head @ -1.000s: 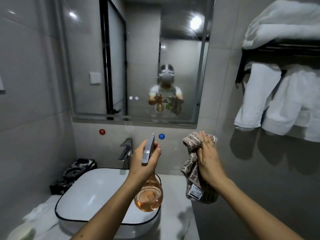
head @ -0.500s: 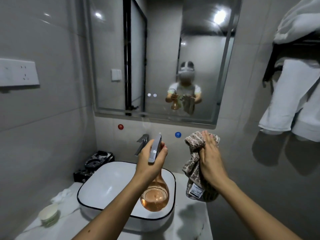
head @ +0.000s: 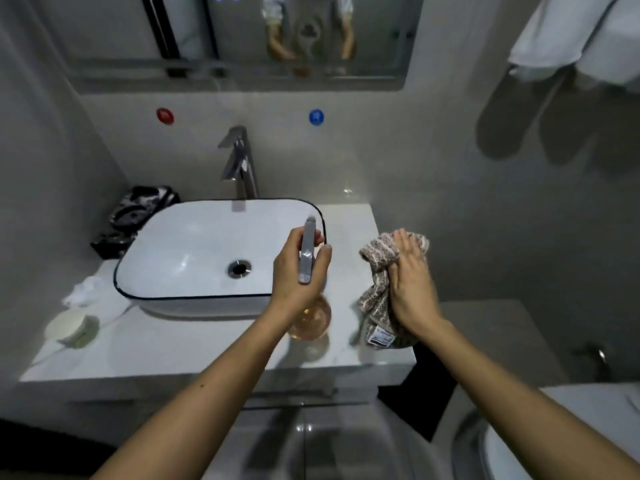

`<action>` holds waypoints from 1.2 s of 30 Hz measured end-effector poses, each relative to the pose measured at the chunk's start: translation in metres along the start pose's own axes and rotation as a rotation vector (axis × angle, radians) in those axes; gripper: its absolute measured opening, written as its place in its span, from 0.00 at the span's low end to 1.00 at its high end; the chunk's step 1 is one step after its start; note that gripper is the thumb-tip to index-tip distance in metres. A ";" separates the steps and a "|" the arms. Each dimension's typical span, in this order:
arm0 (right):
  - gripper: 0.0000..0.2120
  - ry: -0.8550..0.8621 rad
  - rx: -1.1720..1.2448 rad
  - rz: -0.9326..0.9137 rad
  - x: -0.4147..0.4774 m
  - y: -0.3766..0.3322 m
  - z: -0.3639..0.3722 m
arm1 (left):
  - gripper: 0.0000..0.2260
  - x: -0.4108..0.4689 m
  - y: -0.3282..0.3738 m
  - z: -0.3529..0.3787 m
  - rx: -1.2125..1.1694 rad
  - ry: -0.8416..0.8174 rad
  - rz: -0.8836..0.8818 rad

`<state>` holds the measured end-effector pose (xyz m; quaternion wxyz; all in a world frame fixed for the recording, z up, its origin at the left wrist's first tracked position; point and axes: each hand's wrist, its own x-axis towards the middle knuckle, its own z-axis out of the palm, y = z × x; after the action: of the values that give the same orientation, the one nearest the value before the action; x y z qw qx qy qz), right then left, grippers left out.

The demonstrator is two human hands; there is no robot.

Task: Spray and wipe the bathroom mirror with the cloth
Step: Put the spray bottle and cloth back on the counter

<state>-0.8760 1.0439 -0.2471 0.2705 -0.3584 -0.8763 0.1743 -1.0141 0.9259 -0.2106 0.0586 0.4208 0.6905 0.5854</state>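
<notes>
My left hand (head: 294, 271) grips a spray bottle (head: 310, 318) with a grey trigger head and a round clear body of amber liquid, held low over the counter at the basin's right edge. My right hand (head: 410, 289) clutches a brown-and-white knitted cloth (head: 375, 271) with a label hanging from it, just right of the bottle above the counter's right end. Only the bottom strip of the mirror (head: 121, 32) shows along the top of the view, well above both hands; it reflects a person's arms.
A white basin with a dark rim (head: 149, 223) sits on the pale counter (head: 194, 344), a chrome tap (head: 240, 161) behind it. A black patterned tray (head: 135, 213) and a small bowl (head: 71, 329) stand left. White towels (head: 571, 32) hang upper right. A toilet (head: 561, 441) is lower right.
The view has tipped sharply downward, so the mirror slid to the top edge. Both hands, still holding bottle and cloth, now sit lower, over the counter.
</notes>
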 end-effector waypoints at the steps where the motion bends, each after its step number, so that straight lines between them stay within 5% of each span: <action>1: 0.24 -0.030 -0.008 0.037 -0.011 0.007 0.005 | 0.09 -0.007 -0.008 0.009 0.006 -0.024 -0.017; 11: 0.25 -0.227 -0.107 0.163 -0.041 0.082 0.081 | 0.21 -0.042 -0.095 0.071 0.105 -0.221 -0.153; 15: 0.30 -0.356 -0.177 0.091 -0.029 0.104 0.126 | 0.23 -0.047 -0.137 0.095 0.162 -0.231 -0.040; 19: 0.28 -0.524 -0.132 0.240 -0.005 0.130 0.161 | 0.22 -0.027 -0.155 0.115 0.081 -0.149 -0.126; 27: 0.43 -0.616 -0.257 0.249 -0.003 0.139 0.183 | 0.17 -0.033 -0.168 0.125 0.049 -0.078 -0.174; 36: 0.45 -0.725 -0.208 0.214 0.004 0.143 0.180 | 0.30 -0.051 -0.170 0.112 0.050 -0.128 -0.282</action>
<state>-0.9102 1.1241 -0.4602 -0.1142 -0.3883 -0.8858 0.2270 -1.0040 0.9841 -0.4118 0.1737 0.3574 0.7518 0.5262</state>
